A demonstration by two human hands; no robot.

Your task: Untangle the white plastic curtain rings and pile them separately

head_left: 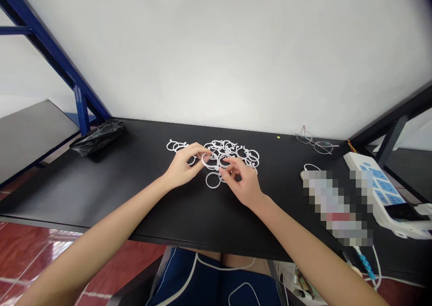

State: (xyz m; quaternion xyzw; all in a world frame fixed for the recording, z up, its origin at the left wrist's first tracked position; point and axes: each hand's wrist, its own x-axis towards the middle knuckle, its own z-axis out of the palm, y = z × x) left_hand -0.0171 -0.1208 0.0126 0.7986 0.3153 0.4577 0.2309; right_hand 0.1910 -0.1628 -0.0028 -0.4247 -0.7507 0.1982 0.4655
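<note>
My left hand (184, 166) and my right hand (242, 182) hover low over the black desktop (101, 189). Between them, a white plastic split ring (204, 161) is pinched by the fingers of both hands. Just behind it lies a tangled heap of similar white rings (250, 155), partly hidden by my fingers. Another loose ring (213, 180) rests on the desk just in front of the heap, between my wrists. A few more rings (172, 146) spread out to the left, behind my left hand.
Wire-rimmed glasses (315, 142) lie folded near the back edge at right. A blue-and-white power strip (371, 173) and a pixelated, blurred object (334, 207) sit at the right. A black plastic bag (97, 137) lies at back left, against a blue steel frame (47, 40).
</note>
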